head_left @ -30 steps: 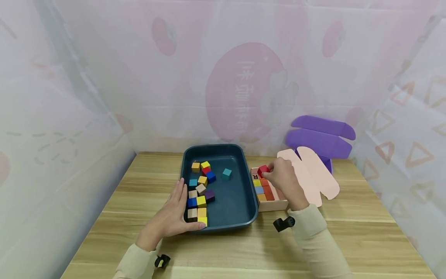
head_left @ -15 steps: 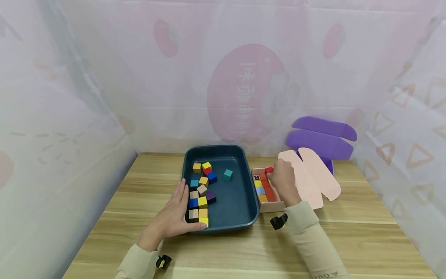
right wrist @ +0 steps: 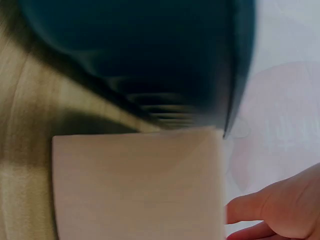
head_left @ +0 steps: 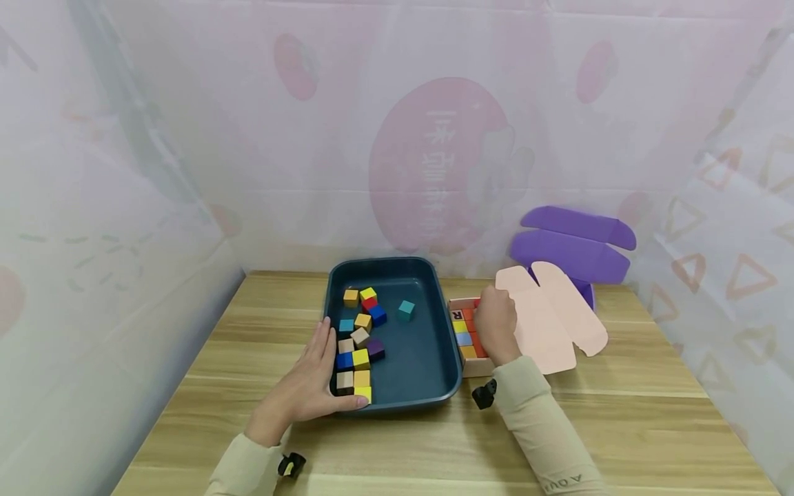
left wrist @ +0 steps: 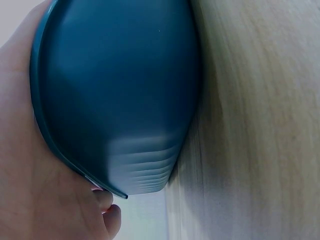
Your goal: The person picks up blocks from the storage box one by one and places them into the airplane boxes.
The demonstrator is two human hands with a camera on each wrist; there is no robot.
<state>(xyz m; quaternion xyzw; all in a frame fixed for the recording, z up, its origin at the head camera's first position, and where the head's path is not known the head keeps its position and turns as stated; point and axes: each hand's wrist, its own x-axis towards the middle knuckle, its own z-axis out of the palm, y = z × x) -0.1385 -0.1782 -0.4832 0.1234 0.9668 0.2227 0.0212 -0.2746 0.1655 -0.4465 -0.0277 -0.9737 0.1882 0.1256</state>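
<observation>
My left hand (head_left: 304, 382) rests along the left side and near corner of a dark teal tray (head_left: 417, 401), fingers and thumb extended. In the left wrist view the palm (left wrist: 30, 150) lies against the tray's rim (left wrist: 42, 125). Coloured wooden cubes, among them a teal cube (head_left: 406, 311), a purple cube (head_left: 375, 349) and a yellow cube (head_left: 361, 359), sit in the tray, mostly on the left. My right hand (head_left: 496, 322) bends down over a pink cardboard box (head_left: 482, 368), its fingers around a red cube (head_left: 477, 302) at the box's far side. The fingertips are mostly hidden.
Inside the box, rows of cubes show a yellow one (head_left: 460, 326), a light blue one (head_left: 463, 339) and red ones. The box's open lid (head_left: 548, 320) spreads to the right. A purple cardboard box (head_left: 571, 251) stands open behind it, on the wooden table (head_left: 626, 406).
My right hand has lowered the red cube into the far part of the pink box, and its wrist has shifted slightly left. The left hand stays at the tray.
</observation>
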